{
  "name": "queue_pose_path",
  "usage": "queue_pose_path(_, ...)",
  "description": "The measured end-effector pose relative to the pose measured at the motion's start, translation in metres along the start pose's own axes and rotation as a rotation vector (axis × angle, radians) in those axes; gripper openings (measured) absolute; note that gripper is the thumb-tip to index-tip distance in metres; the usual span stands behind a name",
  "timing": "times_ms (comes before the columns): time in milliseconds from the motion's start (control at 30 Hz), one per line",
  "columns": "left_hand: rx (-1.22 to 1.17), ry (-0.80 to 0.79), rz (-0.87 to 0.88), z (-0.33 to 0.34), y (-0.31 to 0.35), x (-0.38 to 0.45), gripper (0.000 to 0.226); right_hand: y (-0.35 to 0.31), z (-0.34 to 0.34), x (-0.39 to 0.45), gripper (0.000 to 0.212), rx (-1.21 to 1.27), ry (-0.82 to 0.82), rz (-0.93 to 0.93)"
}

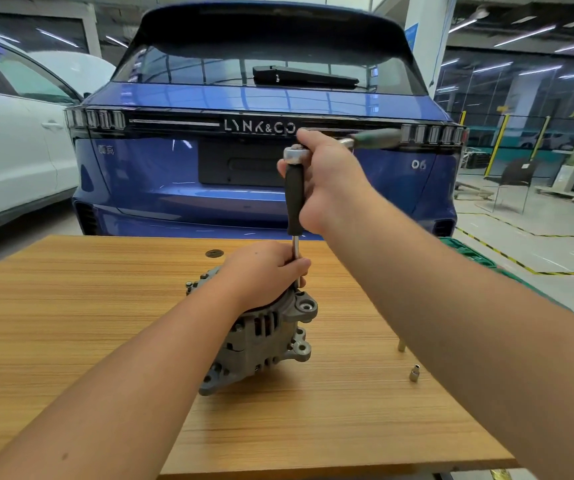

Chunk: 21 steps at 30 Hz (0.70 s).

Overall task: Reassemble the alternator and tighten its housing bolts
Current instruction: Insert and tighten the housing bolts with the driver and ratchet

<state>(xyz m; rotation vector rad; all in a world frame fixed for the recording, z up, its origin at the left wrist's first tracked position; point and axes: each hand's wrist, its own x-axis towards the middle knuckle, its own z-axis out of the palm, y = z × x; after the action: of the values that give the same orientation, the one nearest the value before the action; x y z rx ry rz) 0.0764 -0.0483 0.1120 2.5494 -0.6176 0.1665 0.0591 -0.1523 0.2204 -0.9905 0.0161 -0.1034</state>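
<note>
Grey cast metal, ribbed and slotted, makes up the alternator [261,341], which stands near the middle of the wooden table [71,323] with its mounting ears pointing right. Its two housing halves look closed together, so the work appears to be at the bolt-tightening step.

The left hand [261,271] curls over the top of the housing, its fingers pinching the thin steel shaft of the long driver [294,199] just above the bolt. The right hand [323,178] wraps the ratchet [347,142] at its head, seated on the driver's black grip; its green handle sticks out to the right, blurred.

The tall tool stack is the main risk: if the ratchet is swung off-axis, the tip could likely slip off the bolt head and round it, or nip the fingers guiding the shaft. The alternator rests unclamped, so hard torque might twist or tip it. A loose socket [414,373] and a small pin [401,344] lie right of it, easily knocked by the forearm.
</note>
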Motion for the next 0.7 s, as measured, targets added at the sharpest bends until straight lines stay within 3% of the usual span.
queue_pose_path(67,0.003,-0.005,0.000,0.000,0.001,0.001,0.023,0.012,-0.004,0.000,0.009,-0.118,0.073,-0.297)
queue_pose_path(133,0.001,-0.005,-0.003,0.000,0.001,0.001,0.025,0.021,-0.015,-0.002,0.004,-0.593,0.070,-0.808)
queue_pose_path(167,0.006,-0.003,-0.001,0.000,0.001,0.000,0.025,0.025,-0.022,-0.002,0.013,-0.864,0.032,-1.044)
queue_pose_path(233,0.008,0.002,0.004,0.000,0.000,-0.001,0.025,0.027,-0.032,0.003,0.023,-1.272,-0.036,-1.319)
queue_pose_path(333,-0.007,0.008,0.000,-0.001,0.001,-0.002,0.024,0.018,-0.030,0.007,0.026,-1.507,-0.058,-1.273)
queue_pose_path(533,0.000,0.002,0.010,-0.002,0.002,-0.004,0.024,0.015,-0.031,0.005,0.033,-1.419,-0.127,-1.190)
queue_pose_path(700,-0.003,0.013,0.012,0.000,0.001,-0.003,0.024,0.005,-0.024,0.000,0.036,-1.558,-0.163,-1.126)
